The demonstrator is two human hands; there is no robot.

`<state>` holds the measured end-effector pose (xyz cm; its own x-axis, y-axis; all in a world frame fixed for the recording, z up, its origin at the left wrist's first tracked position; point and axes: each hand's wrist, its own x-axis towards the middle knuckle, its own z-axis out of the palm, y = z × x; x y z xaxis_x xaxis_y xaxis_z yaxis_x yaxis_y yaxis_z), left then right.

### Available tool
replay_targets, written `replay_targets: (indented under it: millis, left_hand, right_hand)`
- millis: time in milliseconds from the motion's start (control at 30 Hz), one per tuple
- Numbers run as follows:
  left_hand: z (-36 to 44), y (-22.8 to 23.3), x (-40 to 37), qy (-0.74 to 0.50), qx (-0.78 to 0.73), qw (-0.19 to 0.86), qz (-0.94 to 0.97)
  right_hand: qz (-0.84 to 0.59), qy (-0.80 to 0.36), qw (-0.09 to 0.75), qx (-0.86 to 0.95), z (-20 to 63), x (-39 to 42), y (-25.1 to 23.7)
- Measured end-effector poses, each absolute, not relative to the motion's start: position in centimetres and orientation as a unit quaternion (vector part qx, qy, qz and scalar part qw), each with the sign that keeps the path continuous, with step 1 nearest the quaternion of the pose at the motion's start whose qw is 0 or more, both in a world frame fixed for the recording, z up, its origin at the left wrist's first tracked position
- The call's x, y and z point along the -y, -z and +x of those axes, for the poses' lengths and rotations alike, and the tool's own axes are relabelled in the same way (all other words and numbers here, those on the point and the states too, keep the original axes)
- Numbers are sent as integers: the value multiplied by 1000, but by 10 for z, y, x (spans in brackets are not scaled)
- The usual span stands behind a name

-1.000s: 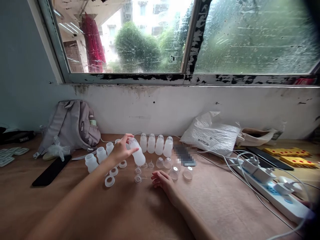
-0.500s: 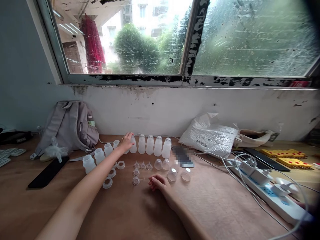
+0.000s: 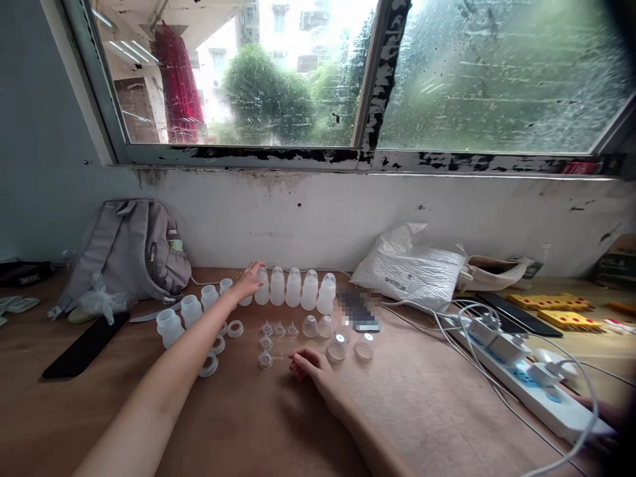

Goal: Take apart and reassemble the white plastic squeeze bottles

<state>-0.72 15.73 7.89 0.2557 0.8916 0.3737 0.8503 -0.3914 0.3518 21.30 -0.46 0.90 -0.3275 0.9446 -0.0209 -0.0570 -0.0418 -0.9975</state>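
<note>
My left hand (image 3: 247, 281) reaches to the left end of a row of capped, frosted baby bottles (image 3: 293, 288). Its fingers are closed around the top of a bottle whose base (image 3: 246, 301) shows just under the hand. My right hand (image 3: 309, 364) rests on the table with its fingers loosely curled, and I see nothing in it. Close to it lie several clear bottle nipples (image 3: 265, 359) and clear dome caps (image 3: 336, 348). Open bottles without caps (image 3: 169, 327) stand to the left, partly behind my left forearm, along with white screw rings (image 3: 235, 328).
A grey backpack (image 3: 132, 255) and a black phone-like slab (image 3: 85, 346) are at the left. A silver plastic mailer (image 3: 410, 265) leans on the wall. On the right, a power strip (image 3: 527, 377) trails white cables. A partly blurred phone (image 3: 368, 326) lies right of the bottles.
The whole view has shifted slightly. My left hand stays at the end of the bottle row, and my right hand keeps its place on the table.
</note>
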Motion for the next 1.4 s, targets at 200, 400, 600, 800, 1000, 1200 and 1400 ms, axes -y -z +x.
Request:
replay_targets:
  millis: [200, 400, 600, 800, 1000, 1200, 1400]
  left_hand:
    - [-8, -75, -160, -263, -533, 41, 803]
    - [-8, -85, -142, -275, -507, 16, 817]
    - [-24, -80, -52, -298, -496, -60, 813]
    - [-61, -31, 41, -222, -591, -125, 765]
    - [-71, -8, 52, -193, -623, -130, 747]
    - [-35, -24, 39, -342, -590, 27, 731]
    - [37, -35, 9, -436, -528, 311, 659]
  right_hand:
    - [-400, -594, 421, 556, 212, 5, -9]
    - [-413, -562, 413, 586, 210, 5, -9]
    - [-447, -350, 398, 721, 204, 15, -7]
    - [-432, -164, 348, 816, 181, 18, 3]
    - [-457, -97, 319, 825, 164, 6, 9]
    - [-442, -239, 426, 753, 173, 2, 6]
    - [-472, -330, 483, 659, 193, -3, 0]
